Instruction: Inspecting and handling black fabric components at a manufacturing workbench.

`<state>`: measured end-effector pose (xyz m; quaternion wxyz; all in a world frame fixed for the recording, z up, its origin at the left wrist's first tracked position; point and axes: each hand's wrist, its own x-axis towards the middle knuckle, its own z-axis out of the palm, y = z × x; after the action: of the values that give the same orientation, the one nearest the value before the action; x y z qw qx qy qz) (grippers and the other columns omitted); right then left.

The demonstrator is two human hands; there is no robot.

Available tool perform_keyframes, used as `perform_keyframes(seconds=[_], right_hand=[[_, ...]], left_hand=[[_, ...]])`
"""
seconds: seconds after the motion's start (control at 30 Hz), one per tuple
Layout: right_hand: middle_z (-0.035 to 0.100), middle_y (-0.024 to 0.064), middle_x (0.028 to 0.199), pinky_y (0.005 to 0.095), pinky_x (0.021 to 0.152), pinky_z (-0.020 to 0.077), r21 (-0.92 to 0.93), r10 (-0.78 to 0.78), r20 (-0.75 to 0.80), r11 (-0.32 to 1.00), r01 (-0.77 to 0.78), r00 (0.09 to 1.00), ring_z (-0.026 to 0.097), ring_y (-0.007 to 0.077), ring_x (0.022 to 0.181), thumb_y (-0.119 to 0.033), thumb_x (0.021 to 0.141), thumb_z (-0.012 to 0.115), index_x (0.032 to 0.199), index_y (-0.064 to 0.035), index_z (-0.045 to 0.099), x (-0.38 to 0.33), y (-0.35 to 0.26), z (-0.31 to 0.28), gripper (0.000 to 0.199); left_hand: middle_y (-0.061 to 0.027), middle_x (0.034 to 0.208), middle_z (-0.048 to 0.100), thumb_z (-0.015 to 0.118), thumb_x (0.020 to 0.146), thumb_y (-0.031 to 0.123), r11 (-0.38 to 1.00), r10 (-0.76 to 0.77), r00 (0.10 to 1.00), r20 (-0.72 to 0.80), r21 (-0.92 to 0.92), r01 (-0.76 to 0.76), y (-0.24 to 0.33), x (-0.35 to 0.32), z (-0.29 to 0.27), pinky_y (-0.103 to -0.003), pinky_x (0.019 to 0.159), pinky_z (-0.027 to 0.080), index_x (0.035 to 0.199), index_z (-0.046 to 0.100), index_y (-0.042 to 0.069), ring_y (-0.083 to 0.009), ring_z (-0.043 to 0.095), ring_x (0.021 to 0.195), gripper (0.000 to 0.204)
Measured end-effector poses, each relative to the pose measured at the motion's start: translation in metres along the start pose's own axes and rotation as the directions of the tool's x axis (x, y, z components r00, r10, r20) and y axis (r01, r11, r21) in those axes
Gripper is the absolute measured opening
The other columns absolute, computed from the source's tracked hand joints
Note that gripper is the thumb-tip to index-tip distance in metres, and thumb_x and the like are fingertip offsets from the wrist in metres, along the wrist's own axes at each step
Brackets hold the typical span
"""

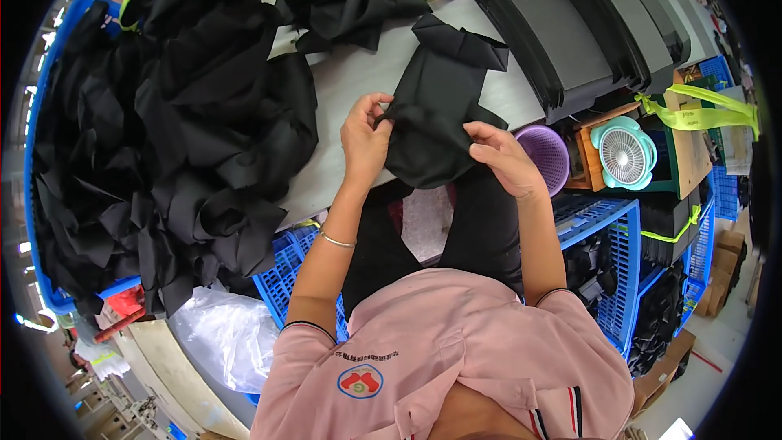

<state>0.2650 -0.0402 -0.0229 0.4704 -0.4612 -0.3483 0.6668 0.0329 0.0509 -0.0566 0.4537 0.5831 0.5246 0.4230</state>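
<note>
A piece of black fabric lies across the near edge of the grey table, its far end folded over and its near end hanging toward my lap. My left hand pinches the fabric's left edge between thumb and fingers. At the right edge, my right hand has its fingertips closed on the cloth, thumb below. Another crumpled black cloth rests on the table just beyond the piece.
A big heap of black fabric fills the left side. Stacked black flat panels stand at the far right. Nearer are a purple basket, a small turquoise fan and a blue crate. A clear plastic bag lies low at left.
</note>
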Motion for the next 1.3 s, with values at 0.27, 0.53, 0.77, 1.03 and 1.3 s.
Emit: perform_keyframes(seconds=[0.27,0.53,0.77,1.03,1.3], right_hand=[[0.05,0.0005,0.104,0.0243,0.09,0.036,0.058,-0.023,0.292,0.998,0.006,0.956,0.048,0.0113,0.097,-0.019,0.073,0.08,0.099,-0.0061,0.059,0.007,-0.011,-0.015,0.036],[0.049,-0.0061,0.074,0.0229,0.06,0.0461,-0.213,-0.047,0.198,0.973,0.09,0.979,0.051,0.0043,0.066,-0.006,0.08,0.078,0.08,-0.0096,0.044,0.022,-0.008,0.03,0.034],[0.056,0.0091,0.066,0.0391,0.056,0.0472,-0.887,-0.758,-0.377,0.462,0.03,0.532,0.06,0.03,0.059,-0.004,0.086,0.067,0.1,-0.007,0.052,0.039,-0.004,0.019,0.021],[0.066,0.0236,0.107,0.0387,0.075,0.052,-0.747,-0.57,-0.324,0.644,0.165,0.755,0.067,0.0324,0.08,-0.015,0.089,0.069,0.133,-0.0027,0.049,0.009,0.012,0.061,0.049],[0.064,0.019,0.073,0.041,0.057,0.0493,-0.872,-0.734,-0.308,0.472,0.128,0.606,0.064,0.0358,0.062,-0.006,0.086,0.061,0.108,-0.0079,0.064,0.023,-0.006,-0.007,0.023]], left_hand=[[-0.0001,0.084,0.058,0.058,0.077,-0.01,0.986,-0.015,0.976,0.216,-0.156,0.05,0.003,0.006,-0.016,-0.025,0.068,0.044,0.095,0.064,0.002,-0.0096,0.053,0.074,0.022],[0.002,0.075,0.048,0.054,0.071,-0.014,0.965,-0.032,0.988,0.152,-0.253,0.07,0.003,-0.008,0.019,-0.022,0.066,0.041,0.077,0.051,0.003,-0.0082,0.05,0.071,0.018],[-0.003,0.079,0.056,0.058,0.085,-0.007,0.984,-0.057,0.983,-0.174,-0.177,0.026,0.006,-0.01,0.015,-0.023,0.055,0.042,0.09,0.051,0.004,-0.0083,0.048,0.062,0.013],[-0.0023,0.078,0.061,0.063,0.092,0.001,0.936,-0.106,0.992,-0.073,-0.344,0.074,0.028,-0.033,0.033,-0.022,0.052,0.045,0.098,0.052,0.001,-0.0054,0.055,0.062,0.012],[-0.0089,0.096,0.067,0.068,0.082,-0.003,0.961,0.273,0.947,-0.169,0.096,-0.26,0.045,-0.028,0.008,-0.029,0.072,0.052,0.109,0.057,0.002,-0.018,0.066,0.086,0.03]])
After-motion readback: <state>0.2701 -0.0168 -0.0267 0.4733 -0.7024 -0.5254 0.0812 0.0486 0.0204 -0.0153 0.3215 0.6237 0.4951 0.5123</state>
